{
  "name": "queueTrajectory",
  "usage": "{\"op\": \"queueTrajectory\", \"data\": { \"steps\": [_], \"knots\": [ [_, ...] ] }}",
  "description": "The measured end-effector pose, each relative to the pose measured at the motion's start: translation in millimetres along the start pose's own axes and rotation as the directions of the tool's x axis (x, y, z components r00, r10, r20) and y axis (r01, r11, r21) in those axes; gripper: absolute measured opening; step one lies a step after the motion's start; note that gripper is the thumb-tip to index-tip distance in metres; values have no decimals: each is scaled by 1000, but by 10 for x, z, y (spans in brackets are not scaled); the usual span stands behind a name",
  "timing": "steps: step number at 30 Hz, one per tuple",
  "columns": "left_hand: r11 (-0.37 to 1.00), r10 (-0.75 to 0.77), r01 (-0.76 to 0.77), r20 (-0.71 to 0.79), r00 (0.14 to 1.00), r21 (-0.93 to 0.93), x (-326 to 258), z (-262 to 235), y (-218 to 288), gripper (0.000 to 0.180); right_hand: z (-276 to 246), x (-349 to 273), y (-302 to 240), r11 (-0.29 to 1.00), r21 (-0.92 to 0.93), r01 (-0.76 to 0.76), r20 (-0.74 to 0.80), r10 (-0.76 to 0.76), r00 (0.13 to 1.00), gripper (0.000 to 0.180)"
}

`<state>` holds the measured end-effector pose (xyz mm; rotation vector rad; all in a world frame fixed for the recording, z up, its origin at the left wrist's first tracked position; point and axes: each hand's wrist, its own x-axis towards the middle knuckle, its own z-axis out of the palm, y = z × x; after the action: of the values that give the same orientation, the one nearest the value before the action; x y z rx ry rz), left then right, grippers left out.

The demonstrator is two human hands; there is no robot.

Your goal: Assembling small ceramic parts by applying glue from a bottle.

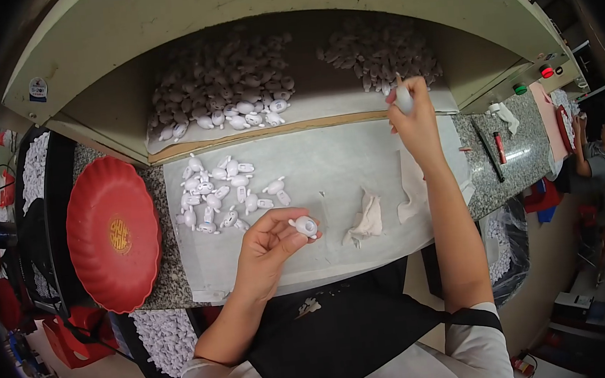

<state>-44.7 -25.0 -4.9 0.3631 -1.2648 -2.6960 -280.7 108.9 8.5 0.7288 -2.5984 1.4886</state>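
My left hand [268,253] is closed in a pinch around a small white plastic figure part [305,226], whose round opening faces up. At the right, my right hand [416,110] reaches to the front of the cabinet, its fingers wrapped around a white rounded object with a thin tip [404,101]; its kind is unclear. Just behind that hand lies a heap of small white parts [377,56]. Several white animal-like figures [209,186] lie loosely on the pale sheet [293,164], left of my left hand.
A larger heap of white figures [222,88] fills the cabinet's left. Crumpled cloth [366,219] lies on the sheet. A red scalloped tray [119,277] stands left; a red marker-like stick [500,149] and a dark thin tool [487,150] lie right. Another person [598,152] is at far right.
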Motion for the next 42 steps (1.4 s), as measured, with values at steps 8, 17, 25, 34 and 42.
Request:
{"op": "queueTrajectory", "data": {
  "steps": [8, 17, 25, 34, 42],
  "knots": [
    [998, 35, -34, -12, 999, 57, 55, 26, -51, 24, 404, 400, 1, 675, -720, 159, 33, -195, 980, 27],
    [999, 25, -26, -36, 999, -24, 42, -23, -81, 27, -69, -660, -623, 826, 501, -258, 316, 103, 943, 11],
    [974, 118, -116, 1, 993, 196, -44, 154, -71, 26, -33, -1328, -740, 837, 519, -174, 270, 32, 962, 17],
    [947, 150, -159, 53, 987, 280, -116, 232, -111, 26, -33, -1466, -729, 847, 522, -99, 208, -14, 978, 17],
    [764, 286, -316, 143, 947, 562, -153, 218, -54, 24, -45, -1448, -681, 828, 546, -129, 287, -40, 957, 16]
  ]
}}
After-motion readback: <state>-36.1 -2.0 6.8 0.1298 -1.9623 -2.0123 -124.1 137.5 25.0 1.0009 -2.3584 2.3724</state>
